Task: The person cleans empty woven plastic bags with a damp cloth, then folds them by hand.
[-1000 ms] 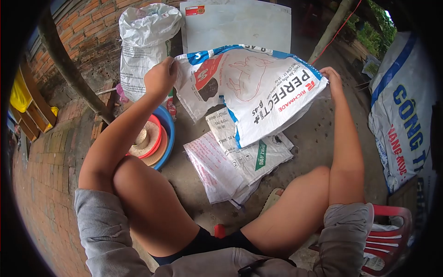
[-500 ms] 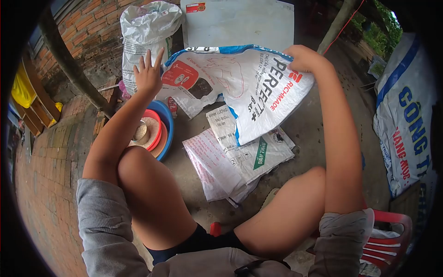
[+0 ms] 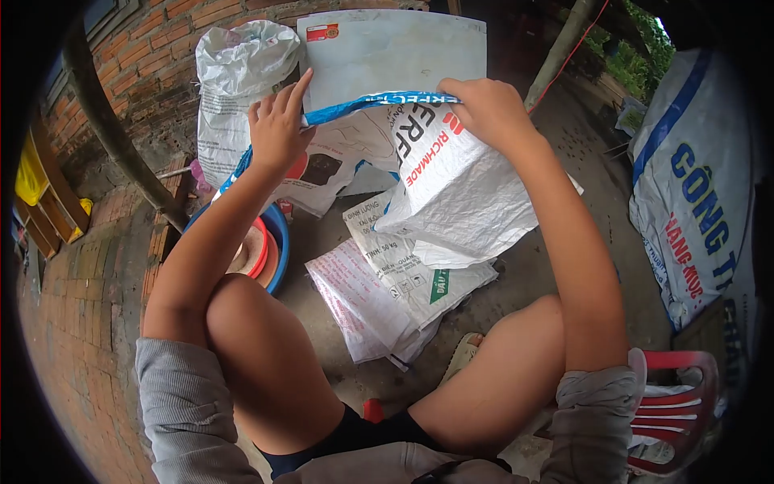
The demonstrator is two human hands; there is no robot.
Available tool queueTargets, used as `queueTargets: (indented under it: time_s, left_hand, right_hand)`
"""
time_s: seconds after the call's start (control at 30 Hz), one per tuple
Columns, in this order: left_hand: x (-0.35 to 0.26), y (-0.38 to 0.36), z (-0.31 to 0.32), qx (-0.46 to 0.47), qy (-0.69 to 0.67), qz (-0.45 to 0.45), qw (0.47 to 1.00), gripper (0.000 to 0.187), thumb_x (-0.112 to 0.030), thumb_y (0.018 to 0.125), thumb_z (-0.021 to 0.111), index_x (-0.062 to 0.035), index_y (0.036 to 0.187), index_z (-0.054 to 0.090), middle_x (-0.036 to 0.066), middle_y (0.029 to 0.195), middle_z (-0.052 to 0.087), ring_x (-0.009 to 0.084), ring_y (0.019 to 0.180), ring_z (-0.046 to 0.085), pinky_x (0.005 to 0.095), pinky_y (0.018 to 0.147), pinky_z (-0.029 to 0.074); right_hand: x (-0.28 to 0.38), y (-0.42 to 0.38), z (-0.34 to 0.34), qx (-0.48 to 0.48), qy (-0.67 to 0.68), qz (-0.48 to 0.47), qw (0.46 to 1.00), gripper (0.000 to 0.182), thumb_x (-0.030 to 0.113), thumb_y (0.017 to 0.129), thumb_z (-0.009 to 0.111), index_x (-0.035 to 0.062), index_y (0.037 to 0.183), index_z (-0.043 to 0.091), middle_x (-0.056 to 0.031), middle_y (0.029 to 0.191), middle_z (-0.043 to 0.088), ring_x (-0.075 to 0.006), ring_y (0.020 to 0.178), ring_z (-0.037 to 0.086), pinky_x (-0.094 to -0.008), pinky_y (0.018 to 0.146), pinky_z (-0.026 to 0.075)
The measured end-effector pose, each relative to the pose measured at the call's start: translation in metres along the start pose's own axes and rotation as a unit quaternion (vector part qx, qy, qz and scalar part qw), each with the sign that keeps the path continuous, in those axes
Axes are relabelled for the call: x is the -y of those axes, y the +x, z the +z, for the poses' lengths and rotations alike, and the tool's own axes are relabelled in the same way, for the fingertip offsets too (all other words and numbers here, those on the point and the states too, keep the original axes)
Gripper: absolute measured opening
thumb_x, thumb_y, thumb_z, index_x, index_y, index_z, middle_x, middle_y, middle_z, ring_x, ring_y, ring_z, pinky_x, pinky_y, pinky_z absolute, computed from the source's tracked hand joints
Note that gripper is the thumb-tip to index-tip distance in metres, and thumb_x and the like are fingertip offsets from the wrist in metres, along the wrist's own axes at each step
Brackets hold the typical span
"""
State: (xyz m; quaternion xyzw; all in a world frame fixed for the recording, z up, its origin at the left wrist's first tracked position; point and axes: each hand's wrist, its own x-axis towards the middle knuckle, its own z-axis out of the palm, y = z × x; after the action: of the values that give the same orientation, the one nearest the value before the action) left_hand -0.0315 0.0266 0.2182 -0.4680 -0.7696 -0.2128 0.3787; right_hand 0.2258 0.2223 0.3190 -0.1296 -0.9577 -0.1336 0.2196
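A white woven feed sack (image 3: 476, 198) with blue edging and red RICHMADE lettering is stretched between my hands above the floor. My right hand (image 3: 490, 117) grips its blue top edge on the right, fingers curled over it. At the left, my left hand (image 3: 278, 133) pinches the same edge, its index finger sticking up; the thumb side is partly hidden. Beneath the held sack lies a pile of flat woven sacks (image 3: 355, 302), printed in red, black and green.
Left of my knee stand a blue basin (image 3: 280, 278) and a red basin (image 3: 262, 250) with grainy stuff inside. A full white sack (image 3: 230, 137) and a pale board (image 3: 395, 60) stand behind. A large printed sack (image 3: 681, 194) and red chair (image 3: 677, 411) are at right.
My right hand has moved left, closer to my left hand, and the sack's printed face has folded and sagged. My left hand has gone from spread fingers to gripping the edge.
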Motion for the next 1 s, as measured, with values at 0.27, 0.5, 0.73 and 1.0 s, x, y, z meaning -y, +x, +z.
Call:
queueTargets:
  time_s: [0.27, 0.5, 0.73, 1.0]
  left_hand:
    - [0.033, -0.027, 0.024, 0.161, -0.04, -0.022, 0.986, 0.044, -0.022, 0.08, 0.068, -0.0202, 0.123, 0.058, 0.003, 0.095, 0.07, 0.0268, 0.091, 0.067, 0.0451, 0.08, 0.045]
    - [0.028, -0.043, 0.015, 0.255, -0.001, 0.017, 0.967, 0.023, -0.024, 0.081, 0.066, -0.0164, 0.103, 0.069, 0.004, 0.107, 0.063, 0.0266, 0.103, 0.06, 0.0453, 0.084, 0.047]
    - [0.003, -0.026, -0.002, 0.208, -0.076, 0.023, 0.975, 0.021, -0.016, 0.087, 0.057, -0.0108, 0.107, 0.061, 0.015, 0.099, 0.067, 0.0367, 0.091, 0.064, 0.0507, 0.077, 0.05]
    - [-0.023, 0.006, -0.028, 0.061, -0.094, -0.138, 0.984, 0.028, -0.016, 0.092, 0.049, -0.0133, 0.12, 0.054, 0.02, 0.088, 0.069, 0.0415, 0.083, 0.066, 0.0528, 0.069, 0.05]
  right_hand:
    - [-0.047, -0.046, -0.005, 0.191, 0.273, 0.142, 0.932, 0.035, 0.022, 0.076, 0.077, 0.0115, 0.109, 0.069, -0.0131, 0.092, 0.071, -0.0237, 0.084, 0.067, -0.0337, 0.075, 0.051]
    - [-0.116, -0.102, 0.031, 0.472, 0.385, 0.278, 0.743, 0.053, 0.021, 0.074, 0.083, 0.0037, 0.12, 0.064, -0.0086, 0.106, 0.07, -0.0184, 0.095, 0.065, -0.0299, 0.086, 0.05]
    - [-0.154, -0.138, 0.05, 0.476, 0.285, 0.409, 0.724, 0.05, 0.022, 0.07, 0.085, 0.0021, 0.112, 0.068, -0.0102, 0.101, 0.071, -0.0236, 0.088, 0.068, -0.0382, 0.078, 0.054]
    - [-0.124, -0.1, -0.018, -0.235, -0.006, 0.412, 0.88, 0.018, 0.012, 0.083, 0.059, 0.0165, 0.099, 0.067, -0.0112, 0.098, 0.069, -0.0382, 0.092, 0.064, -0.047, 0.075, 0.051]
